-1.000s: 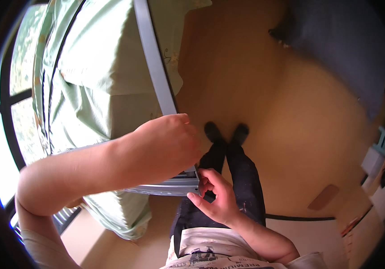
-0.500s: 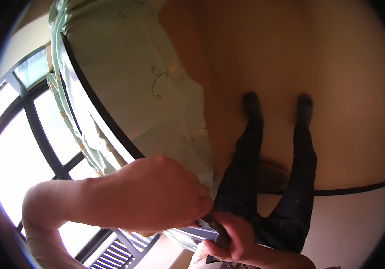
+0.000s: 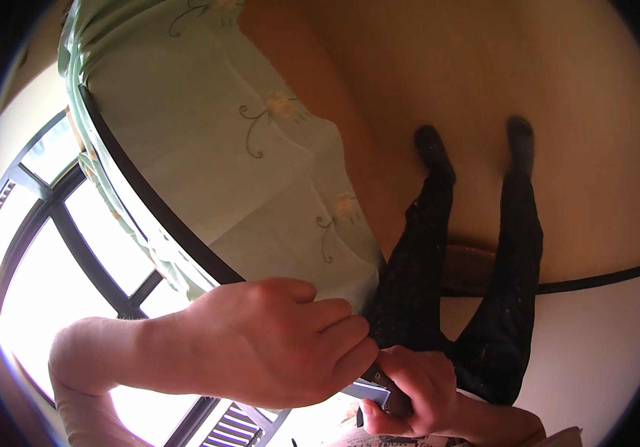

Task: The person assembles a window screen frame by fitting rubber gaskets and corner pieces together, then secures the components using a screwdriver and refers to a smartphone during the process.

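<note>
My left hand (image 3: pixel 282 343) reaches in from the left, its fingers curled tightly against the upper end of a dark-handled tool (image 3: pixel 393 396). The handle has small rivets, and a shiny flat metal strip lies along its side. Around the lower end of that handle my right hand (image 3: pixel 425 384) is closed, thumb below and fingers above. The two hands almost meet in front of my body. My left fingers hide the far end of the tool, so its exact kind cannot be made out.
Pale green cloth (image 3: pixel 208 141) with embroidered flowers hangs at the left, crossed by a dark curved edge (image 3: pixel 141 197). Beyond it is a bright window with a dark frame (image 3: pixel 74 238). My black-trousered legs (image 3: pixel 416 253) stretch over a brown floor (image 3: pixel 595 149). A reddish-brown object (image 3: pixel 469 267) shows between them.
Both hands have shifted a little to the right, still together at the tool. The left hand's knuckles now show more clearly. The whole view has moved slightly, with legs and cloth displaced.
</note>
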The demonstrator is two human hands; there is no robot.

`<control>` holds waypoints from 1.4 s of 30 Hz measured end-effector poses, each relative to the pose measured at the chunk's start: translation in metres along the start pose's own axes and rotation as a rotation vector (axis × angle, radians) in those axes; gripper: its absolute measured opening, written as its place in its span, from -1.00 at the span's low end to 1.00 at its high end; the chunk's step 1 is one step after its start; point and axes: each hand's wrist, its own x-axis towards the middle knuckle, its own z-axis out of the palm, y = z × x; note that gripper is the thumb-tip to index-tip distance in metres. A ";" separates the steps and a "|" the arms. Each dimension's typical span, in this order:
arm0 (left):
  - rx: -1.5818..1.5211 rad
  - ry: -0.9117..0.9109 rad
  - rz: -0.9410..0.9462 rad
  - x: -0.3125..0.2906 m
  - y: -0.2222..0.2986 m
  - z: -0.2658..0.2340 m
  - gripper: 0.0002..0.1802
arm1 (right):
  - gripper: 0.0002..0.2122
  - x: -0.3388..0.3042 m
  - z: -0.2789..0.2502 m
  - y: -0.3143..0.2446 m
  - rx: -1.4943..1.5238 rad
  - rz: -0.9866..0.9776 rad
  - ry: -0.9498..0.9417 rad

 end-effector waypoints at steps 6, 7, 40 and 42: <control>0.112 -0.037 0.048 0.005 0.003 0.006 -0.77 | -0.62 -0.002 -0.006 0.001 -0.025 0.011 -0.083; 0.105 -0.047 0.062 0.007 0.003 0.006 -0.78 | -0.61 -0.003 -0.007 0.000 -0.030 0.035 -0.098; 0.383 0.367 0.081 -0.001 -0.004 0.034 -0.75 | -0.56 -0.019 -0.007 0.010 -0.017 -0.209 0.163; 0.389 0.378 0.082 0.000 -0.003 0.035 -0.75 | -0.57 -0.021 -0.005 0.011 -0.006 -0.200 0.108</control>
